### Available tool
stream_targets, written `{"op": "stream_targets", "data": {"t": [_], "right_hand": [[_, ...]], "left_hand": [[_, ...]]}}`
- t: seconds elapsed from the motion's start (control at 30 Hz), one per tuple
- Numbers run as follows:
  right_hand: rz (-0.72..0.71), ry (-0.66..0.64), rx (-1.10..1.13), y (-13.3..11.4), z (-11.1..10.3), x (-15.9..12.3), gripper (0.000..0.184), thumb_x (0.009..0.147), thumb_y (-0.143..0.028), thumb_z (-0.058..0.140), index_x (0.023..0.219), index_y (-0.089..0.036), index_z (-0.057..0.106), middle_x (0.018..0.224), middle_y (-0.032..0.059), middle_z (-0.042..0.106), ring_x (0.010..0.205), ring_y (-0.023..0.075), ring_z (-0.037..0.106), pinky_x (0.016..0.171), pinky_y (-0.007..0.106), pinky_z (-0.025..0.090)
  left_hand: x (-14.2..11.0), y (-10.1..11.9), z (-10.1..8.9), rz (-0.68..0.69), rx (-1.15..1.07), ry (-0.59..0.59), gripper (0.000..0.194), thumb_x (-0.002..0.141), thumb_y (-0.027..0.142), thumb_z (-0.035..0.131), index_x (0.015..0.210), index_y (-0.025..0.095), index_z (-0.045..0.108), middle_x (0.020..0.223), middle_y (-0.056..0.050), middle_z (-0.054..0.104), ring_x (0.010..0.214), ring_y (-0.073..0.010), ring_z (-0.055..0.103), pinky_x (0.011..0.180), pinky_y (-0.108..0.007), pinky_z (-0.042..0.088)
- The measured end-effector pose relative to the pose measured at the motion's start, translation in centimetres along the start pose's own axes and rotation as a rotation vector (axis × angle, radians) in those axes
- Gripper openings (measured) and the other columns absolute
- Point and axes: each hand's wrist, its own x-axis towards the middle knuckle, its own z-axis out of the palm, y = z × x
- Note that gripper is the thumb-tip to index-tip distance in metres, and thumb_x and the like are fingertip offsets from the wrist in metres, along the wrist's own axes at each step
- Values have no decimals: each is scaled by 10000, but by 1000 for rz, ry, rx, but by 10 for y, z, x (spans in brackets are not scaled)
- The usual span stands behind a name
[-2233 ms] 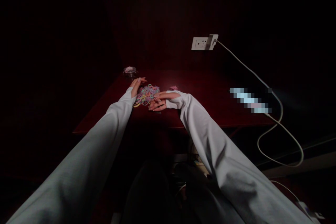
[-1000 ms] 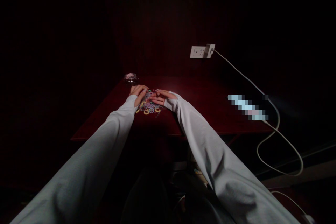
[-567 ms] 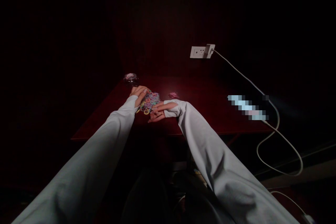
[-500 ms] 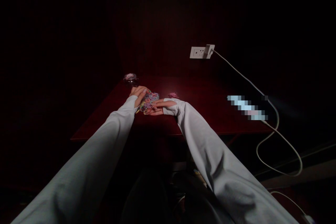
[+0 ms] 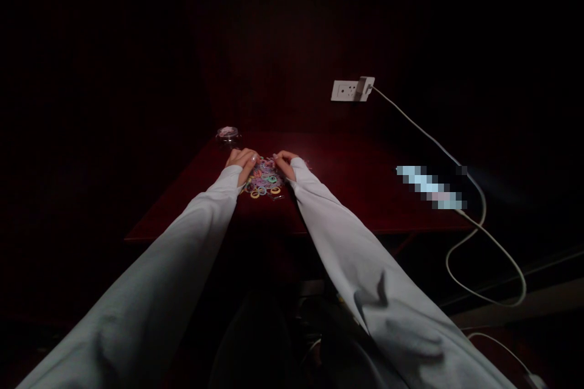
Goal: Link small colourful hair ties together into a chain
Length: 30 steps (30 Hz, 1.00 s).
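A loose pile of small, multicoloured elastic-looking rings [image 5: 264, 182] is lying just left of the frame's centre, on a dark red, glossy table [image 5: 356, 194]. There are too many rings for counting, but two yellow rings [image 5: 255, 196] and one pale blue ring between them are standing out along the pile's lower edge.

Two bare hands are framing the pile. The left hand [image 5: 241, 159] is resting against its upper left side, fingers bent and close together; whether it is gripping any ring, I cannot tell. The right hand [image 5: 283, 161] is curling in at the upper right, thumb and fingers narrowly spaced; I cannot tell whether a ring is pinched there. Two long, pale grey sleeves [image 5: 159, 267] are reaching up from the lower corners.

One round, clear jar [image 5: 228, 135] is standing beyond the left hand, showing something pale pink inside.

Right of upper centre, one white wall socket [image 5: 344, 91] is holding one white charger plug [image 5: 365, 89]. A white cable [image 5: 422, 127] is looping down to one bright, oblong device [image 5: 429, 186] at right, whose pixelated face is hiding any writing.
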Motion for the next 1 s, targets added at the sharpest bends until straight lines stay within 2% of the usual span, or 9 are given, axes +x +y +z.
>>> {"op": "stream_targets", "data": {"t": [0.07,0.13,0.3,0.5,0.67,0.87,1.0], "right_hand": [[-134,-20,-206,3,2,-3,426,956,-561,681,704,-231,584,651,-43,574,656,123,498,696,253,453],[-210,-21,-369,4,3,-5,396,974,-540,656,730,-229,623,707,-26,611,756,151,532,795,283,451],[-249,-10,-594,1,4,-8,339,1052,-472,567,863,-236,721,883,19,706,965,204,563,952,336,431],[-253,-79,-661,-7,7,-14,358,1082,-494,554,925,-238,750,1003,34,747,1040,213,565,990,350,412],[-233,-55,-637,-9,7,-16,361,1074,-522,567,930,-248,753,989,30,741,1047,219,561,1007,360,406],[-196,-2,-626,-7,7,-14,282,1071,-402,577,883,-257,728,987,26,744,1050,225,554,1024,367,403],[-202,-8,-620,-7,6,-13,267,1061,-404,578,907,-251,734,1014,24,749,1074,235,567,1042,385,398]], "left_hand": [[3,-6,4,-15,33,1,557,1104,615,334,1064,245,749,1189,-76,756,1126,-269,602,1070,-441,468],[5,-10,8,-17,55,2,524,1088,623,395,1078,246,759,1166,-80,755,1079,-271,588,1048,-440,478],[4,-6,6,10,84,-28,482,1080,589,445,1015,242,773,1117,-90,745,1051,-279,570,1016,-434,489],[1,6,1,-12,73,-41,519,1096,613,405,1089,252,778,1171,-88,732,1069,-281,557,1030,-443,477],[3,3,4,-8,48,-30,541,1080,620,410,974,258,797,1070,-90,732,1038,-289,547,1016,-468,486],[5,-1,4,-1,37,-34,544,1046,682,451,867,256,738,1049,-80,741,1009,-281,555,1008,-456,484],[6,-3,3,7,41,-31,521,1051,652,457,854,243,713,1072,-86,749,1021,-277,568,1026,-451,475]]}}
